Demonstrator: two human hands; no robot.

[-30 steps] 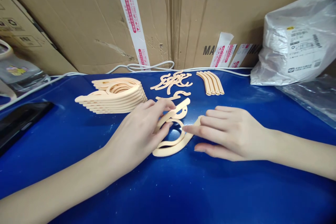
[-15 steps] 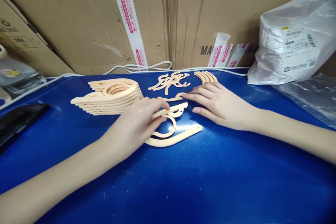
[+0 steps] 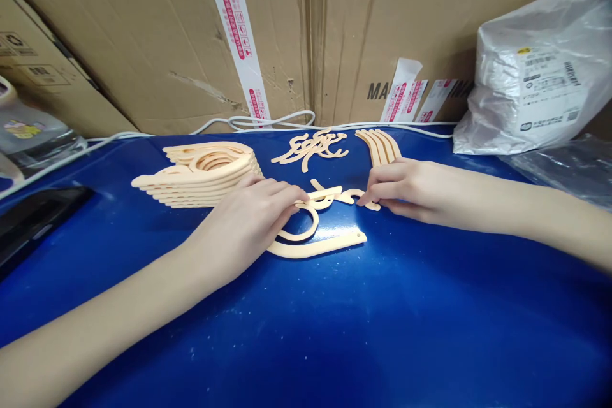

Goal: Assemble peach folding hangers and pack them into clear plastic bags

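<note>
A flat peach plastic hanger frame (image 3: 319,244) lies on the blue table (image 3: 335,331). My left hand (image 3: 248,220) rests on its left part, fingers curled and pinching its upper bar near the ring. My right hand (image 3: 406,188) is closed in a pinch on a small curly peach piece (image 3: 347,196) next to the frame's upper bar. A stack of the same frames (image 3: 203,172) lies just behind my left hand.
A heap of small curly pieces (image 3: 310,145) and a row of curved strips (image 3: 377,143) lie at the back. Cardboard boxes (image 3: 191,44) wall the far edge, with white cables (image 3: 268,122). A plastic bag (image 3: 535,70) sits right, a black phone (image 3: 33,220) left.
My right hand reached back to the loose curly piece, closed on it and drew it toward the frame. My left hand stayed on the frame.
</note>
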